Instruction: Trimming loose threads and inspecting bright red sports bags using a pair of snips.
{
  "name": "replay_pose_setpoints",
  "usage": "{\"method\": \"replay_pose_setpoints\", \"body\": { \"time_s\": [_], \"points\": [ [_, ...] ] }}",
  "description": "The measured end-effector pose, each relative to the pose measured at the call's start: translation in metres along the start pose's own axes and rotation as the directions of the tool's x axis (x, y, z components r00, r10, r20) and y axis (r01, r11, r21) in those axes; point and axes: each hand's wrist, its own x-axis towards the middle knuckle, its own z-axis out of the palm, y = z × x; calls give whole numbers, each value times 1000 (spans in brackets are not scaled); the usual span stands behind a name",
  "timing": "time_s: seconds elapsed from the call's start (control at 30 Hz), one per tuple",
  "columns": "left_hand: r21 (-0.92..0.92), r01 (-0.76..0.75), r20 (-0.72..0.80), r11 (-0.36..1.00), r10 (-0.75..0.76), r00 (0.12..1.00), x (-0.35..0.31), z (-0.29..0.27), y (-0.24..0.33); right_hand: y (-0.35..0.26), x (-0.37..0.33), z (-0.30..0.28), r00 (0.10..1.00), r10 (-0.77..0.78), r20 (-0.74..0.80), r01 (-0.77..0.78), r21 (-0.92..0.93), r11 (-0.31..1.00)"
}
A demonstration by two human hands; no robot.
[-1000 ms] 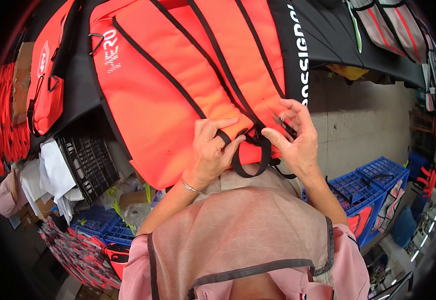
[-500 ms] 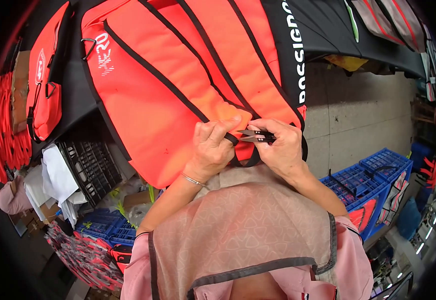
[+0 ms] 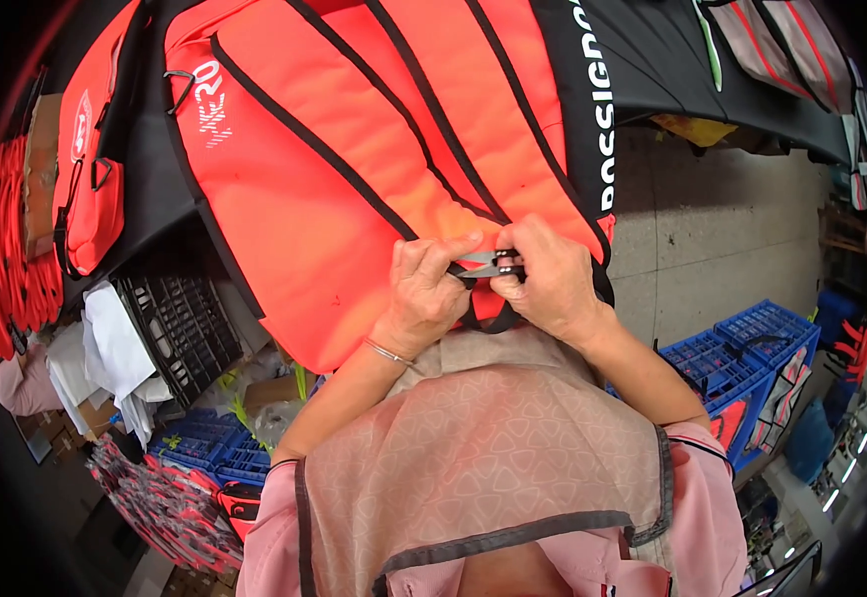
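A large bright orange-red backpack (image 3: 294,239) with black edging lies in front of me, its padded shoulder straps facing up. My left hand (image 3: 423,298) is closed at the lower end of one shoulder strap (image 3: 428,199), pinching the strap's black-edged end between thumb and fingers. In my right hand (image 3: 553,284) is a pair of small black-handled thread snips (image 3: 501,265). Their metal blades point left and lie right at the strap end, beside my left fingertips. Whether a thread is between the blades is too small to tell.
Another orange-red bag (image 3: 90,189) lies at the far left on the black-covered table (image 3: 150,219). A black crate (image 3: 180,328) with white sheets stands below it. Blue crates (image 3: 707,368) are at the right, above a concrete floor (image 3: 692,229). Another person's pink sleeve (image 3: 25,383) shows at left.
My right hand has moved a little left and up, bringing the snips' blades closer to the strap end. My left hand keeps its pinch in nearly the same place.
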Motion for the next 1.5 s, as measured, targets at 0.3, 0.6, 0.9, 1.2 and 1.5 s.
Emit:
{"method": "replay_pose_setpoints", "body": {
  "time_s": [0.3,0.6,0.9,1.2,1.5],
  "points": [
    [100,-9,33,995,6,999,0,0,0,6,-20,-38,825,564,-40,-501,413,761],
    [-405,471,121,784,-464,877,14,-18,10,32,-28,-56,763,584,-275,-461,402,791],
    [-67,176,417,982,-132,899,44,-96,27,5,-4,-50,824,558,-95,-421,556,716],
    [-936,297,267,-190,169,949,119,-151,98,-2,-3,-44,876,471,-99,-344,556,757],
    [-571,640,564,-514,321,761,135,-177,102,8,-7,-41,882,467,-64,-356,558,749]
  ]
}}
